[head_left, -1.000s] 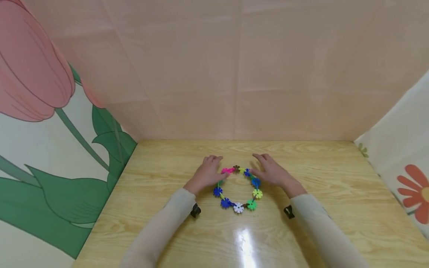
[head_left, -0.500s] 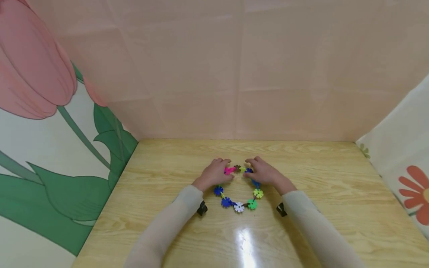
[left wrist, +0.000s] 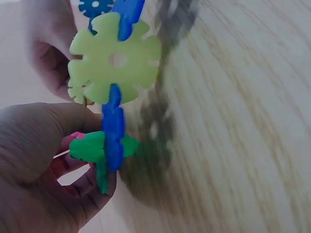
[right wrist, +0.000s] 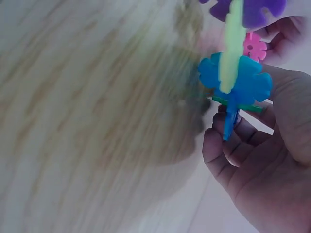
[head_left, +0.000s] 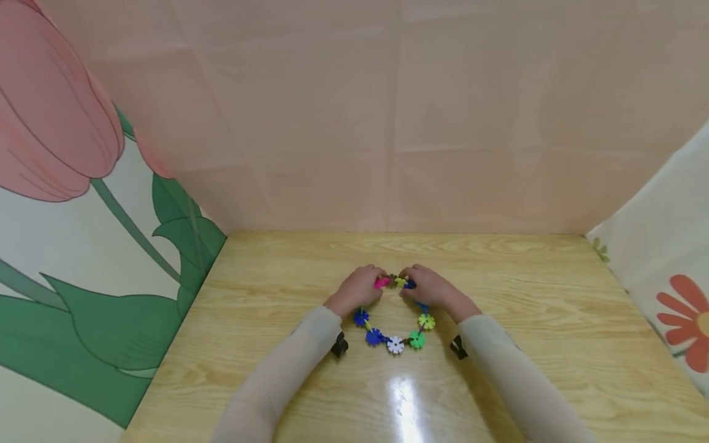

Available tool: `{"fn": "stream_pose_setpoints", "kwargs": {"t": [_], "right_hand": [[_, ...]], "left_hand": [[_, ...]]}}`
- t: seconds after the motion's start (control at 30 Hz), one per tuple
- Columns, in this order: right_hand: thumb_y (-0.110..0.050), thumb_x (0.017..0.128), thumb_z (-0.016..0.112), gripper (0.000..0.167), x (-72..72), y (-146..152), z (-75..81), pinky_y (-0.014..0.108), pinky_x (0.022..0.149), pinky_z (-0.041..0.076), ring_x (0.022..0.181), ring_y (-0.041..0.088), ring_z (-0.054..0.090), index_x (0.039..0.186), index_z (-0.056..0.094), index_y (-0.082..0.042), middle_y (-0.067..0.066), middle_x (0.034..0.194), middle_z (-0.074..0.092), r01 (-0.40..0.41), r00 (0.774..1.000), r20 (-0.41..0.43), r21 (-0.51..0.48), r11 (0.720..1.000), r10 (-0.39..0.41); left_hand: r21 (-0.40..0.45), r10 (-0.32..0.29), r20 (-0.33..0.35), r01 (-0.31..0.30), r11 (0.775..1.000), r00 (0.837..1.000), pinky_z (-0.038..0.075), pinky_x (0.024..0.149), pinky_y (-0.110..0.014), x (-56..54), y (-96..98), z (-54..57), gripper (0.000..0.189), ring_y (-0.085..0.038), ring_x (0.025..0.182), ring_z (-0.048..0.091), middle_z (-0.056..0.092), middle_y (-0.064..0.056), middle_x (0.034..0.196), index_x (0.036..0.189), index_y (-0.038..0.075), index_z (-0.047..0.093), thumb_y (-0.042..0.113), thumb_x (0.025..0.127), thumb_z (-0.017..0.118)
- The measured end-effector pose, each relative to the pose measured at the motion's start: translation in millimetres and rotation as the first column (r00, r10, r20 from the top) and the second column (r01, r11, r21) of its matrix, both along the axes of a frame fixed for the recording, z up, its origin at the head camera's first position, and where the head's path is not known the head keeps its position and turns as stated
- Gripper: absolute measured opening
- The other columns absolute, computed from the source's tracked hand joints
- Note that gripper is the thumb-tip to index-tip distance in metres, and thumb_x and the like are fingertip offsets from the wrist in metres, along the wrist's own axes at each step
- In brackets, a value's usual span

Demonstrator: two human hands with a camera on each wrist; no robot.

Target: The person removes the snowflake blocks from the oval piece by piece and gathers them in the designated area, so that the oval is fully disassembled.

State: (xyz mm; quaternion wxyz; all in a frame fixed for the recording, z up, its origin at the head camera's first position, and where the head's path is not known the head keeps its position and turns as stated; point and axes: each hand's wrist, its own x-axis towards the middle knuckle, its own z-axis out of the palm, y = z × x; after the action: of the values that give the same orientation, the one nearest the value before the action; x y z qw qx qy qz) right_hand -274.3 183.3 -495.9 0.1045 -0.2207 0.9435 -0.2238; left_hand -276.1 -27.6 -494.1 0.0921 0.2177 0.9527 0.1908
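Observation:
A ring of interlocking snowflake discs point(head_left: 395, 345) in several colours lies on the wooden table, its white disc at the near side. My left hand point(head_left: 361, 288) grips its far left part, near a pink disc point(head_left: 381, 282). In the left wrist view, thumb and fingers curl round a green disc point(left wrist: 87, 147), with a pale yellow disc point(left wrist: 138, 58) beyond. At the far right part, my right hand point(head_left: 429, 286) holds the ring by the dark blue disc point(head_left: 410, 284). Its fingers curl behind a light blue disc point(right wrist: 260, 85) in the right wrist view. The hands hide the ring's upper sides.
The wood-grain table point(head_left: 526, 277) meets a pink cloth backdrop point(head_left: 388, 123) at its far edge. A tulip-print panel point(head_left: 111, 307) stands along the left and a flower-print cloth point(head_left: 653, 246) along the right.
Both hands have moved inward over the ring's far side, and their spread fingers have closed round its discs. The ring has stayed almost in place.

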Motion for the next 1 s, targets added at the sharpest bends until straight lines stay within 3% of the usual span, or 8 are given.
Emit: {"fn": "stream_pose_setpoints", "kwargs": {"t": [0.2, 0.43, 0.57, 0.67, 0.77, 0.87, 1.0], "right_hand": [[-0.017, 0.096, 0.069, 0.034, 3.4, 0.7, 7.7, 0.049, 0.088, 0.053, 0.095, 0.028, 0.06, 0.125, 0.065, 0.0, 0.014, 0.107, 0.062, -0.002, 0.999, -0.036, -0.047, 0.999, 0.001], [-0.014, 0.095, 0.069, 0.028, 14.1, 1.9, 27.6, 0.039, 0.075, 0.055, 0.084, 0.02, 0.063, 0.121, 0.066, -0.001, 0.012, 0.106, 0.068, 0.014, 0.998, -0.053, -0.196, 0.981, -0.025], [-0.02, 0.098, 0.067, 0.03, 25.2, 3.8, 42.7, 0.031, 0.06, 0.049, 0.066, 0.014, 0.056, 0.125, 0.065, -0.005, 0.006, 0.089, 0.067, 0.025, 0.999, -0.03, -0.268, 0.963, -0.034], [-0.026, 0.1, 0.067, 0.03, 34.1, 4.9, 53.7, 0.03, 0.057, 0.045, 0.062, 0.012, 0.051, 0.125, 0.066, -0.01, 0.001, 0.08, 0.062, 0.013, 0.998, -0.05, -0.304, 0.953, -0.03], [-0.031, 0.1, 0.066, 0.033, 44.4, 5.5, 63.1, 0.029, 0.061, 0.049, 0.066, 0.012, 0.056, 0.127, 0.066, -0.012, 0.0, 0.092, 0.068, -0.016, 0.997, -0.074, -0.336, 0.942, -0.01], [-0.034, 0.1, 0.066, 0.038, 56.7, 6.6, 69.0, 0.034, 0.072, 0.055, 0.083, 0.015, 0.066, 0.13, 0.065, -0.013, 0.004, 0.113, 0.071, -0.052, 0.995, -0.098, -0.365, 0.93, 0.017], [-0.032, 0.099, 0.068, 0.035, 72.3, 7.8, 70.9, 0.04, 0.082, 0.057, 0.101, 0.018, 0.067, 0.129, 0.066, -0.016, 0.001, 0.123, 0.069, -0.095, 0.986, -0.166, -0.395, 0.913, 0.031]], "left_hand": [[0.031, 0.018, 0.007, -0.018, 0.999, 1.0, 0.052, 0.086, -0.032, 1.4, -2.3, 9.3, 0.045, -0.016, 0.098, 0.059, 0.062, 0.0, 0.114, 0.135, 0.016, 0.063, 0.016, 0.091, 0.073], [0.127, 0.002, -0.007, -0.001, 0.992, 1.0, 0.052, 0.079, -0.028, 11.7, -8.6, 34.7, 0.042, -0.012, 0.09, 0.057, 0.06, 0.001, 0.109, 0.134, 0.014, 0.064, 0.017, 0.093, 0.072], [0.213, -0.031, -0.016, 0.033, 0.977, 0.999, 0.052, 0.077, -0.026, 20.9, -15.5, 48.6, 0.038, -0.012, 0.091, 0.059, 0.063, -0.001, 0.113, 0.131, 0.012, 0.064, 0.015, 0.094, 0.071], [0.272, -0.056, -0.027, 0.062, 0.96, 0.998, 0.053, 0.079, -0.027, 28.4, -20.5, 57.8, 0.036, -0.013, 0.095, 0.061, 0.064, -0.002, 0.117, 0.13, 0.011, 0.064, 0.015, 0.095, 0.071], [0.312, -0.075, -0.029, 0.08, 0.947, 0.997, 0.054, 0.082, -0.026, 37.0, -25.3, 64.1, 0.035, -0.014, 0.1, 0.064, 0.065, -0.003, 0.119, 0.131, 0.011, 0.063, 0.016, 0.096, 0.07], [0.352, -0.095, -0.024, 0.097, 0.931, 0.995, 0.055, 0.083, -0.024, 47.6, -30.4, 69.4, 0.036, -0.015, 0.101, 0.064, 0.065, -0.003, 0.12, 0.131, 0.01, 0.062, 0.016, 0.097, 0.07], [0.407, -0.169, -0.067, 0.181, 0.895, 0.983, 0.054, 0.08, -0.021, 59.4, -36.7, 73.8, 0.034, -0.011, 0.096, 0.062, 0.064, -0.002, 0.115, 0.129, 0.009, 0.063, 0.012, 0.096, 0.071]]}}
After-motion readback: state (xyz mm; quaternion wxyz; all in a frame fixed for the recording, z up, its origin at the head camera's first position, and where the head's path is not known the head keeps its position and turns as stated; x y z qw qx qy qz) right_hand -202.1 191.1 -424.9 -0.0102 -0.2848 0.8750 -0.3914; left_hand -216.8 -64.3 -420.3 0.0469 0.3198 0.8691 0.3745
